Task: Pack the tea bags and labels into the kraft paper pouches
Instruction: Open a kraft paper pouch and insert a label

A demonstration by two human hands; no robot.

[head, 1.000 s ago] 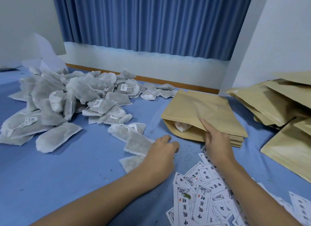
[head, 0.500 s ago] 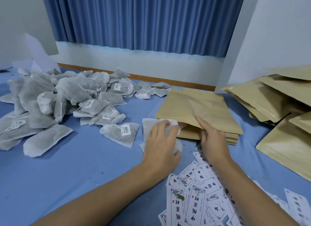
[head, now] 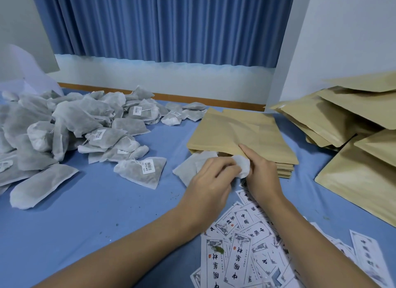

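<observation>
ok, blue cloth surface, blue curtain and white walls behind. left hand grips tea bags at the mouth of the top pouch on a flat stack. right hand pinches that pouch's open edge. tea bag pile lies at left, labels are scattered under the wrists, and a pouch heap sits at right.

Blue sheet: tea bags, pouches, labels.
</observation>
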